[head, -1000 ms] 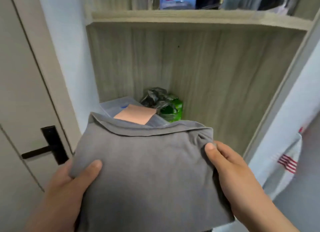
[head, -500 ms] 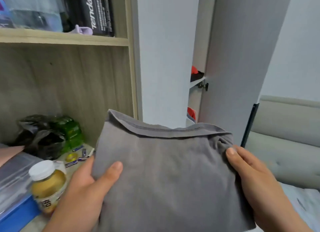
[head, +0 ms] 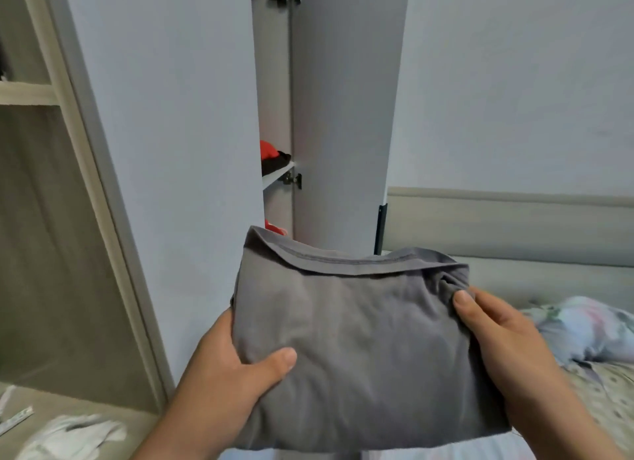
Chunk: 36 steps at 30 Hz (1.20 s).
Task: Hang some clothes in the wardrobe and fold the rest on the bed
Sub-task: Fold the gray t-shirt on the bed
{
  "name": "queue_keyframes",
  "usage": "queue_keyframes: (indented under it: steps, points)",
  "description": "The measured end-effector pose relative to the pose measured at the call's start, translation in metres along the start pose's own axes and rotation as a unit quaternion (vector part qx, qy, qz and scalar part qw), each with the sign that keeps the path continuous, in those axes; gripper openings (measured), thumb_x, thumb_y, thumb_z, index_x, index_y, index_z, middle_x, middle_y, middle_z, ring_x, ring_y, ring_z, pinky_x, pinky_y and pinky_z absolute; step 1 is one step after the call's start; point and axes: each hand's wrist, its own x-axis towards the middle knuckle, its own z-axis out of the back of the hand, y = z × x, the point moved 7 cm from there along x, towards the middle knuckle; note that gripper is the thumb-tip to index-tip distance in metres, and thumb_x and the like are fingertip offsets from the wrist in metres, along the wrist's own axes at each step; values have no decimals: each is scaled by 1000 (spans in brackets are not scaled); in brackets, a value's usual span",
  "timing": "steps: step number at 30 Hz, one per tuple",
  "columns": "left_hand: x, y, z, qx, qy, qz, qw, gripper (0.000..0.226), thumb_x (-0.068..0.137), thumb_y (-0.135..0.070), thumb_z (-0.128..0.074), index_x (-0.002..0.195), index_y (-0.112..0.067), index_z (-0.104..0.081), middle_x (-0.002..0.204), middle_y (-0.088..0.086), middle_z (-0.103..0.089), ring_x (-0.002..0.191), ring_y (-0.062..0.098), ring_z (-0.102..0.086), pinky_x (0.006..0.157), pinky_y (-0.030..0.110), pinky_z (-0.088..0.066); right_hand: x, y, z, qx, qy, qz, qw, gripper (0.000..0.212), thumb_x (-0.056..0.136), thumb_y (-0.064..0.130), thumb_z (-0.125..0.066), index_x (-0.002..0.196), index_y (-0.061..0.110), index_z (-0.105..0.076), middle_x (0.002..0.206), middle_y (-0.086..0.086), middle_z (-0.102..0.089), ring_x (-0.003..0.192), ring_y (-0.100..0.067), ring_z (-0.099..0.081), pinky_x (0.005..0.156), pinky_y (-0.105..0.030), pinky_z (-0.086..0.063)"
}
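A folded grey garment (head: 360,339) fills the lower middle of the view, held flat in front of me. My left hand (head: 230,370) grips its left edge, thumb on top. My right hand (head: 507,349) grips its right edge, thumb pressing the bunched corner. Straight ahead, the white wardrobe (head: 164,133) stands with its door (head: 343,116) ajar, and red and black clothes (head: 272,157) lie on a shelf in the gap. The bed (head: 610,391) with its patterned sheet lies at the right.
A wooden shelf unit (head: 51,219) stands at the left, with white crumpled items (head: 72,435) on its lower surface. A beige padded headboard (head: 514,226) runs behind the bed. A rumpled pastel blanket (head: 583,329) lies on the mattress.
The view has swung right, from the wooden shelf unit to the wardrobe gap and bed. Both hands keep the same hold on the grey garment.
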Motion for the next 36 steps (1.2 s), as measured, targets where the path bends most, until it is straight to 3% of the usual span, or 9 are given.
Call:
queue_keyframes:
  steps: [5, 9, 12, 17, 22, 26, 31, 33, 36]
  points:
    - [34, 7, -1, 5, -26, -18, 999, 34, 84, -10, -75, 109, -31, -64, 99, -18, -73, 89, -1, -68, 78, 27, -52, 11, 4, -3, -9, -52, 8, 999, 32, 98, 22, -58, 82, 41, -78, 86, 7, -78, 78, -6, -69, 78, -29, -55]
    - [65, 5, -3, -21, -65, -20, 997, 21, 91, -20, -67, 112, -22, -65, 103, -6, -71, 94, 14, -67, 82, 36, -54, 30, 3, -10, -35, -96, 15, 995, 23, 98, 27, -60, 83, 28, -78, 84, 9, -77, 89, -17, -71, 86, -38, -53]
    - [85, -1, -6, -52, -90, -8, 995, 8, 95, -25, -62, 99, -20, -65, 96, -2, -71, 89, 20, -67, 76, 39, -55, 42, 11, -15, -40, -122, 23, 992, 26, 98, 31, -59, 79, 25, -75, 78, 12, -76, 85, -15, -69, 80, -34, -52]
    - [111, -19, -8, -87, -123, -29, 988, 11, 93, -33, -63, 90, -22, -65, 89, -4, -70, 87, 23, -66, 77, 47, -57, 69, 27, -16, -31, -154, 60, 986, 28, 97, 35, -61, 76, 20, -74, 73, 11, -74, 76, -12, -64, 75, -33, -50]
    - [145, -25, -19, -102, -157, -63, 980, 17, 91, -35, -64, 101, -22, -67, 98, -6, -71, 94, 18, -66, 90, 48, -55, 106, 35, -20, -25, -168, 106, 980, 28, 96, 34, -62, 72, 25, -72, 66, 20, -70, 71, -3, -59, 69, -27, -46]
    - [181, -7, -28, -99, -190, -61, 975, 21, 92, -35, -63, 106, -21, -68, 100, -8, -71, 96, 16, -66, 92, 46, -54, 153, 18, -34, -10, -147, 118, 982, 25, 95, 33, -64, 73, 28, -73, 72, 23, -72, 77, -2, -61, 72, -26, -46]
    - [242, 16, -45, -77, -236, -52, 967, 20, 92, -33, -61, 106, -21, -68, 97, -9, -71, 92, 12, -65, 87, 39, -53, 232, -10, -60, -2, -109, 126, 986, 16, 96, 29, -62, 83, 29, -71, 79, 25, -66, 69, 20, -57, 65, -9, -42]
    - [271, 20, -51, -66, -245, -42, 966, 15, 92, -32, -61, 102, -23, -68, 96, -10, -71, 92, 11, -65, 87, 39, -53, 267, -20, -70, 6, -95, 121, 988, 15, 96, 28, -63, 86, 25, -73, 80, 20, -69, 76, 13, -59, 70, -17, -44]
    - [310, 19, -54, -48, -274, -37, 960, 13, 93, -31, -61, 103, -25, -66, 97, -14, -69, 94, 10, -64, 86, 37, -52, 315, -30, -85, 20, -78, 119, 990, 22, 95, 27, -63, 76, 26, -73, 74, 21, -73, 77, 1, -62, 75, -27, -47]
